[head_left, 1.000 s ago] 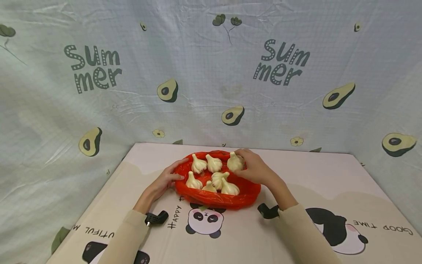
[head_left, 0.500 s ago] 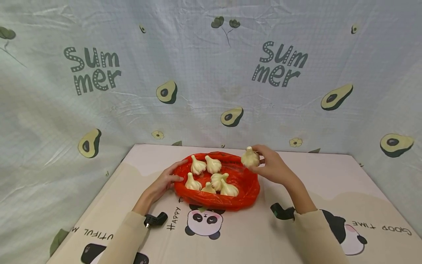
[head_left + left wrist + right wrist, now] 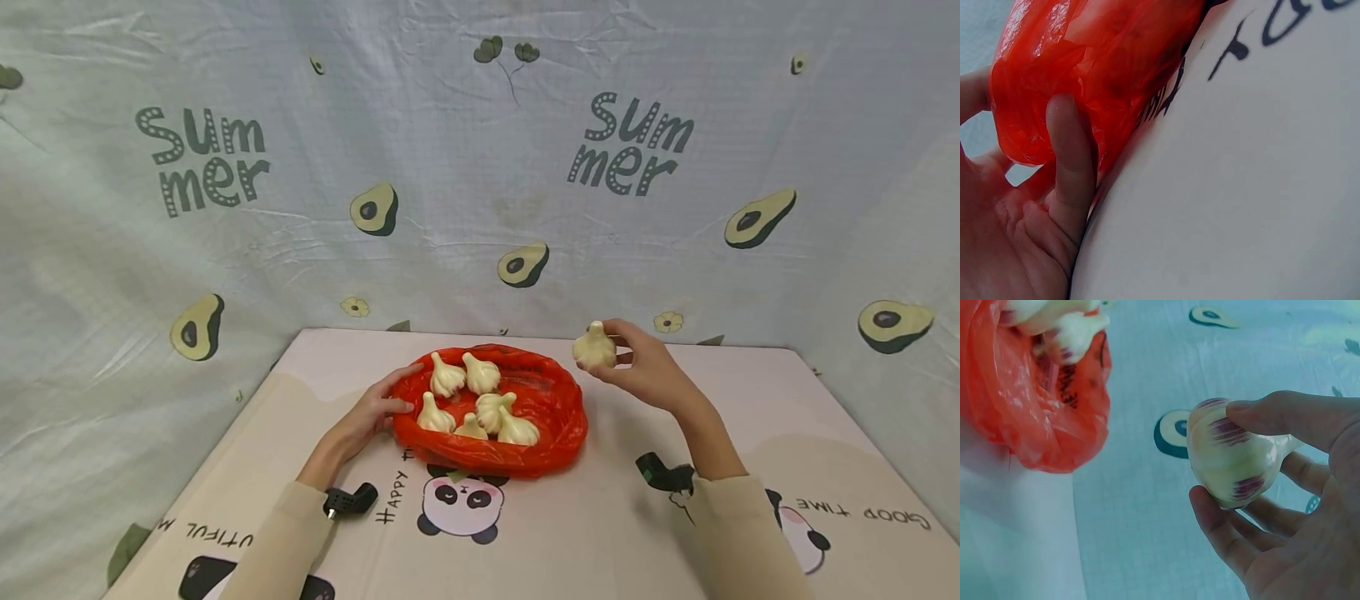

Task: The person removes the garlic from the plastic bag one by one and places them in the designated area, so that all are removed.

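Right hand [image 3: 648,371] pinches a garlic [image 3: 595,347] between thumb and fingers, aloft and right of the bag [image 3: 487,454], a grip likely suited to its roundness | Left hand [image 3: 366,415] clasps the bag's left end, seemingly to steady it | Inside, six bulbs [image 3: 447,379] show, some bases hidden; lettering [image 3: 1069,387] unreadable

Soft, even head-view light; dimmer, bluish wrist views, glints on the red bag [image 3: 1029,415].
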Tool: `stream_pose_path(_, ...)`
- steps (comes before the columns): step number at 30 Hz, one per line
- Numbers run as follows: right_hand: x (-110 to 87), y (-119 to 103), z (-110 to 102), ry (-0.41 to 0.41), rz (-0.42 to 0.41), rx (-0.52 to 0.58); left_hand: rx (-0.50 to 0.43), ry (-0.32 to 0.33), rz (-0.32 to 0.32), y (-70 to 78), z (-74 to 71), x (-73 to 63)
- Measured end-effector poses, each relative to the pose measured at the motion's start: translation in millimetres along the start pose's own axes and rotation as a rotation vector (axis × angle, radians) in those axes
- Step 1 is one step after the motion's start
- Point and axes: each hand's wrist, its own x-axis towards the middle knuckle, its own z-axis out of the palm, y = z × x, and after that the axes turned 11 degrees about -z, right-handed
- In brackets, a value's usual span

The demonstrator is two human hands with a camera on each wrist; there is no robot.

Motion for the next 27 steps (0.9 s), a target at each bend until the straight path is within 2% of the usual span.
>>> stream_pose_path(9,-3.0,7,-9,-0.004,0.047,0.043,0.008,-0.009,0.015,-0.7,-1.4,-1.6)
stream_pose_path(18,-9.0,20,-21,0.025,0.083,0.07,0.004,-0.01,0.022,2.1,0.6,-2.8)
stream_pose_path(27,-12.0,39,-28,0.05,0.106,0.042,0.009,-0.006,0.019,1.3,1.0,-2.6)
